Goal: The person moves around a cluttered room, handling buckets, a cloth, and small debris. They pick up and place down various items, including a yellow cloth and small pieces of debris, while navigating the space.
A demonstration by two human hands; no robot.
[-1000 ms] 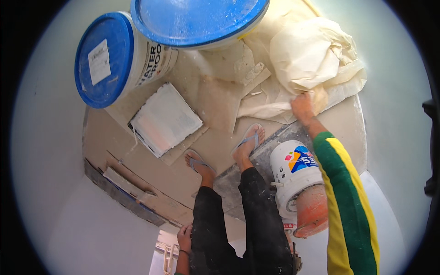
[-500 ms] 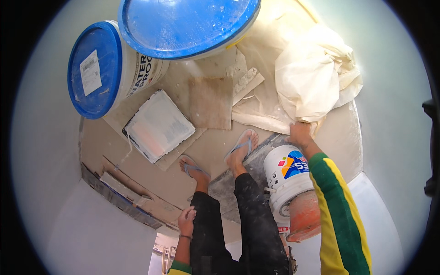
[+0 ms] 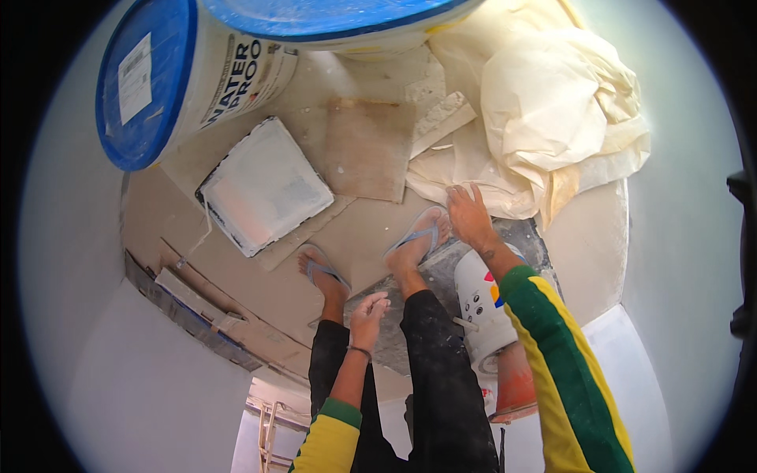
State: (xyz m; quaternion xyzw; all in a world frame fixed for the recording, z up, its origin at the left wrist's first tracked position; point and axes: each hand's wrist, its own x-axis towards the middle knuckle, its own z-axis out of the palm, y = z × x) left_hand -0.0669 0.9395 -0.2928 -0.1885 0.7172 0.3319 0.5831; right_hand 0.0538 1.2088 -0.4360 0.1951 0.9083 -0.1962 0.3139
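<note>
My right hand [image 3: 471,219] is over the near edge of a cream cloth sheet [image 3: 556,110], its fingers apart and nothing visibly held. The sheet lies bunched at the far right, with a thinner flap spreading left toward my fingertips. Below that hand stands a white paint bucket [image 3: 481,307] with a coloured label, partly hidden by my right forearm. My left hand [image 3: 367,319] hovers in front of my legs, fingers loosely extended and holding nothing that I can see.
Large white pails with blue lids [image 3: 146,83] stand far left. A whitish square slab [image 3: 268,189] and a brown board [image 3: 369,150] lie ahead of my sandalled feet [image 3: 418,240]. An orange-red tub [image 3: 516,382] adjoins the bucket. Boards [image 3: 197,296] line the left floor edge.
My right hand has let go of the bunched cloth and moved left along its edge, fingers spreading. My left hand has come right and forward. The view has shifted, showing less of the far pails.
</note>
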